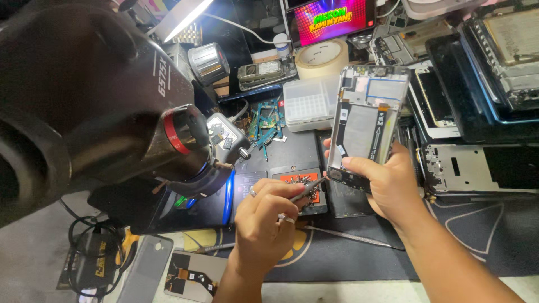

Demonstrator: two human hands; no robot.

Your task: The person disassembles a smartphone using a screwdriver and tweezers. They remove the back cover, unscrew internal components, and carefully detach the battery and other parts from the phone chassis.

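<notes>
My right hand (pixel 387 182) holds an opened phone frame (pixel 365 120) upright, its bare inner side with a battery bay and circuit parts facing me. My left hand (pixel 264 219), wearing rings, grips a thin screwdriver (pixel 307 189) whose tip points at the frame's lower left corner. Just under the tip lies a small orange pad (pixel 287 177) covered with tiny screws, resting on a dark mat.
A large black microscope (pixel 101 95) fills the left side. A clear plastic parts box (pixel 310 104), a tape roll (pixel 321 57), a green circuit board (pixel 267 119) and several stripped phone frames (pixel 477 168) crowd the bench. A lit screen (pixel 331 18) stands behind. Another phone panel (pixel 188 276) lies near me.
</notes>
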